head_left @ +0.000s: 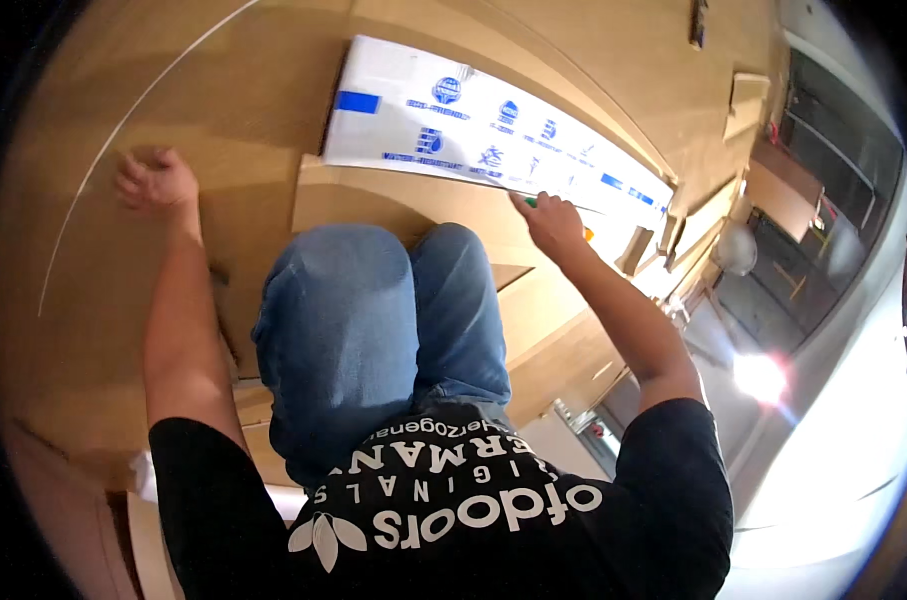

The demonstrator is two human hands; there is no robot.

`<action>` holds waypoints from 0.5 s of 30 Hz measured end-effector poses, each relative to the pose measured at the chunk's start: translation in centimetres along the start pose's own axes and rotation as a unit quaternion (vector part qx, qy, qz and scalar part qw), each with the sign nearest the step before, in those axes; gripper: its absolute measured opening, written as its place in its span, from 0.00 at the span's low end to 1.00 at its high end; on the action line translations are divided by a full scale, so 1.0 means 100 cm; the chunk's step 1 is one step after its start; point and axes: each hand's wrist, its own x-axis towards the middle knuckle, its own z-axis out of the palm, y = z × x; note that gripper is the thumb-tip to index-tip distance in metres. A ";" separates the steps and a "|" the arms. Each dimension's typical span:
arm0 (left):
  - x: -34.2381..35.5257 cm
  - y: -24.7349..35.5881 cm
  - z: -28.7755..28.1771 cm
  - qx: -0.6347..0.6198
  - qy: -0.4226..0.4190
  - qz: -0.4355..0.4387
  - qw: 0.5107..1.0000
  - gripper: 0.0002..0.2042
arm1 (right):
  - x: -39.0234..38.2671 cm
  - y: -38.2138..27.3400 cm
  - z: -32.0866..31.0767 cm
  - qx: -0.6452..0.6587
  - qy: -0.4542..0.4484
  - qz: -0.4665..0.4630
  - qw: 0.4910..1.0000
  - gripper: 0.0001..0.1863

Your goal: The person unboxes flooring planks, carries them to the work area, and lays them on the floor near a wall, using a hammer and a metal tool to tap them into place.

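Right hand (554, 226) at one o'clock grips a green tool (531, 202); left hand (158, 181), ten o'clock, half-curled, seems empty. White panel (479, 125), twelve o'clock, looks light, stiff: grasp long edges.

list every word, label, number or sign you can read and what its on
White panel: blue captions and icons, wording withheld; the smallest print is too blurred to read.
Black T-shirt: white lettering beside a three-leaf emblem, wording withheld.

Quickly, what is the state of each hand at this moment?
Left hand: loosely open, fingers curled, nothing visible in it.
Right hand: closed around a mostly hidden green tool.
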 end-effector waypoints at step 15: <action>0.017 -0.019 0.011 0.031 0.011 0.045 0.998 0.34 | -0.029 0.077 0.098 0.064 0.144 0.017 0.987 0.09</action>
